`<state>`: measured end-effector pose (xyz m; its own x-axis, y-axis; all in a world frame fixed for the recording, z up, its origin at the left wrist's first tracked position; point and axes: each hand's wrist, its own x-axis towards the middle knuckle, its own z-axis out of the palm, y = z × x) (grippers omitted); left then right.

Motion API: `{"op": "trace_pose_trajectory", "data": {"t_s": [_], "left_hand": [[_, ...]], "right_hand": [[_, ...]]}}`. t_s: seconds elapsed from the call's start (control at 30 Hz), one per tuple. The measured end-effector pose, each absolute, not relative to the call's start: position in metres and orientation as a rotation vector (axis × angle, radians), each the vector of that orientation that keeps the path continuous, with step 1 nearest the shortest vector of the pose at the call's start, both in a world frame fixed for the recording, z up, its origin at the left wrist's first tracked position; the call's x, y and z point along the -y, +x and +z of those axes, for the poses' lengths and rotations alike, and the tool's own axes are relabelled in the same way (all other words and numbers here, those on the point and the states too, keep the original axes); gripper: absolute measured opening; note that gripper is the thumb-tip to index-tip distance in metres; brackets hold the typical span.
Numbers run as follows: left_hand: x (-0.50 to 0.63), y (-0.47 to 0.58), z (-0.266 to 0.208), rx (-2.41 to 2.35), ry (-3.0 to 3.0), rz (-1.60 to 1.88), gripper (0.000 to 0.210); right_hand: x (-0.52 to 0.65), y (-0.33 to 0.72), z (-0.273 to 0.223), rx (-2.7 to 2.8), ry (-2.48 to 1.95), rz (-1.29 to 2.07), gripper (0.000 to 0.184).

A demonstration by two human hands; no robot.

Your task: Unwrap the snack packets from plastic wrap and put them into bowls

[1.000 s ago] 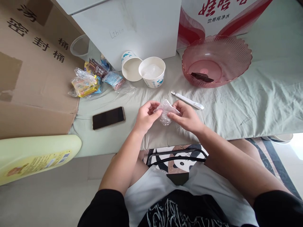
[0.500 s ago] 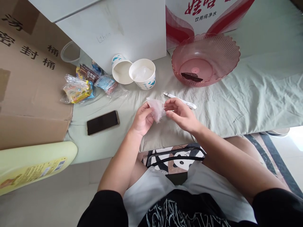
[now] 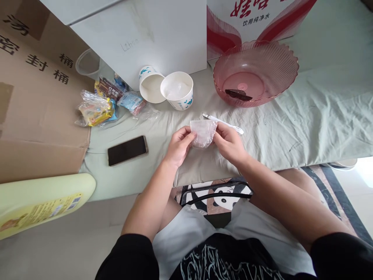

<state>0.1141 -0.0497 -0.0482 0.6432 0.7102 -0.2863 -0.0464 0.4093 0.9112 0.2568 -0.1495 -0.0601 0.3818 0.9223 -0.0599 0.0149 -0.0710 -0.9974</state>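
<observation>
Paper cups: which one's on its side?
The left cup, beside the phone-side snack packets; its mouth faces toward the person. The right cup opens upward and holds something translucent.

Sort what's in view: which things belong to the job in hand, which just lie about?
Probably in the job:
Clear plastic, held by left hand and right hand
Perhaps white knife, upright paper cup

Seemingly lying about:
Phone
Wrapped packets
Pink bowl
Tipped cup
Yellow bottle
</observation>
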Motion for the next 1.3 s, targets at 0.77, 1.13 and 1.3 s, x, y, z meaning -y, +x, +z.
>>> {"op": "trace_pose_trajectory", "data": {"t_s": [0.77,1.13,1.3], "left_hand": [[0.05,0.11,-0.051,-0.746,1.262,0.488,0.031],[0.04,0.108,-0.054,-0.763,1.203,0.508,0.047],[0.002,0.09,-0.054,-0.946,1.311,1.05,0.044]], "right_hand": [[0.149,0.26,-0.054,0.762,-1.37,0.998,0.042],[0.146,0.256,-0.048,0.792,-1.357,0.984,0.042],[0.144,0.262,-0.038,0.714,-1.333,1.011,0.027]]}}
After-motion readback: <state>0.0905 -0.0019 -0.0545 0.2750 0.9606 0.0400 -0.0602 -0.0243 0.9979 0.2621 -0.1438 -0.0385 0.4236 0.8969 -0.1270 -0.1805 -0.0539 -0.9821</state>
